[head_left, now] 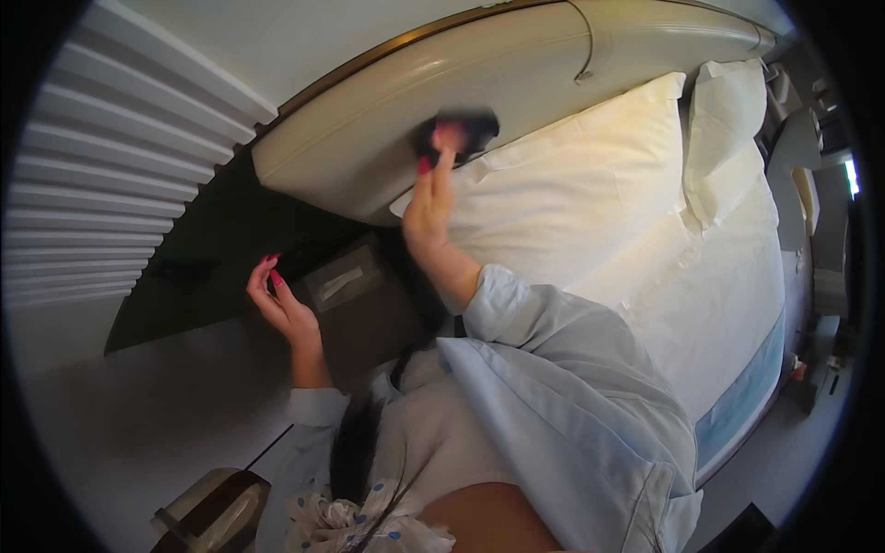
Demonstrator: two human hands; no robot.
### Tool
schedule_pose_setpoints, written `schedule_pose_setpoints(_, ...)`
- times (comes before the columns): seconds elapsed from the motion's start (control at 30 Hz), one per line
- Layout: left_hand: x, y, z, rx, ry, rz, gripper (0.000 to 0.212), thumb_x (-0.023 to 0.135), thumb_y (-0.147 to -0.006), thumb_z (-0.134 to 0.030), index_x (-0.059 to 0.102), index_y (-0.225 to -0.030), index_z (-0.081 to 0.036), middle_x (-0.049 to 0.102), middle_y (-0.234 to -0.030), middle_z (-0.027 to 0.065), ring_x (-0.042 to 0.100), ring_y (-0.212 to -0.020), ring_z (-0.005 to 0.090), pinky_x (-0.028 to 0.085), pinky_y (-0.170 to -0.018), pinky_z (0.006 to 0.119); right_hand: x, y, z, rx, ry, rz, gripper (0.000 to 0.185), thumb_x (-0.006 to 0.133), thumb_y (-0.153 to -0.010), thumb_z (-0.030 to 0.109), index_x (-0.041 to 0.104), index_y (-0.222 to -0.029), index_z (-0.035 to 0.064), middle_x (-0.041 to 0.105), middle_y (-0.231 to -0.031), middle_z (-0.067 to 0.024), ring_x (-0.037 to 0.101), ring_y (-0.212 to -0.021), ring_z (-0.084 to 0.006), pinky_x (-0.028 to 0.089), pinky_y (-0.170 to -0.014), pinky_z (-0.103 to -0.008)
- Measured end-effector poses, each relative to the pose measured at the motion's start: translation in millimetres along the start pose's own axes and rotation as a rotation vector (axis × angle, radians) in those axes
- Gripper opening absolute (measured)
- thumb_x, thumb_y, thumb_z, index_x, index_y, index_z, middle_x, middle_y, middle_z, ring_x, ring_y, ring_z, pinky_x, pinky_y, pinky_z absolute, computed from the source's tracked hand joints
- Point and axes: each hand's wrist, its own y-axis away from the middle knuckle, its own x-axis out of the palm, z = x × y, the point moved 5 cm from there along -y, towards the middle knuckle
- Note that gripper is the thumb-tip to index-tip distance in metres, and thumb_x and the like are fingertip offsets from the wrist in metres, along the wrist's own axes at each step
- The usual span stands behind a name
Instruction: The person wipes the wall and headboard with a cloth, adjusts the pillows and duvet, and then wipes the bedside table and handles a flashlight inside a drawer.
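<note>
My right hand [432, 200] reaches up to the cream padded headboard [359, 131] of a bed. It presses a dark, motion-blurred cloth-like item [477, 128] against the headboard's face, just above the near pillow's corner. The fingers lie over that item. My left hand [283, 304] is raised over the dark gap beside the bed, fingers loosely bent and apart, with nothing in it. A white pillow [574, 180] leans against the headboard, and a second white pillow [729, 131] lies farther along.
A dark bedside cabinet [366, 325] with a flat clear packet [342, 280] on top stands by the bed. White pleated curtain-like folds [131, 152] line the left. A cord [591, 41] hangs over the headboard. A transparent-sided container [214, 511] is at the bottom left.
</note>
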Motion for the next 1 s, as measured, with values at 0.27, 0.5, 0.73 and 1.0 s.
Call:
schedule_pose_setpoints(0.27,-33.2,26.4,16.0,-0.131,-0.022,0.045,0.027,0.039,-0.095,-0.002,0.047,-0.120,0.002,0.057,-0.111,0.0141,0.055,-0.108,0.0225,0.037,-0.101,0.036,50.8,61.4,-22.9,-0.895,0.660,0.768,0.045,0.056,-0.082,0.013,0.058,-0.126,0.0160,0.058,-0.127,0.0001,0.052,-0.114,-0.0198,0.038,-0.098,-0.0346)
schedule_pose_setpoints(0.5,-58.4,46.5,27.0,-0.185,-0.157,0.034,0.021,0.047,-0.094,-0.007,0.057,-0.111,0.001,0.063,-0.100,0.0107,0.058,-0.098,0.0203,0.042,-0.093,0.033,15.6,101.0,-115.4,-0.989,0.904,1.254,0.034,0.052,-0.086,0.020,0.063,-0.118,0.0155,0.062,-0.117,0.0016,0.051,-0.117,-0.0119,0.035,-0.101,-0.0300)
schedule_pose_setpoints(0.73,-86.4,60.5,48.0,-0.286,-0.138,0.129,0.017,0.053,-0.094,-0.009,0.061,-0.106,0.000,0.066,-0.095,0.0087,0.062,-0.091,0.0186,0.046,-0.085,0.030,27.1,128.1,-137.9,-0.001,0.900,1.280,0.028,0.050,-0.093,0.024,0.063,-0.112,0.0083,0.067,-0.102,-0.0122,0.060,-0.101,-0.0262,0.043,-0.091,-0.0351)
schedule_pose_setpoints(1.0,-56.1,75.1,70.0,-0.542,0.483,0.296,0.021,0.059,-0.093,-0.013,0.059,-0.110,-0.001,0.064,-0.115,0.0102,0.059,-0.105,0.0158,0.044,-0.092,0.028,26.1,128.5,-44.0,0.747,0.133,1.088,0.031,0.050,-0.097,0.026,0.059,-0.112,0.0004,0.066,-0.092,-0.0091,0.059,-0.085,-0.0139,0.047,-0.078,-0.0292)
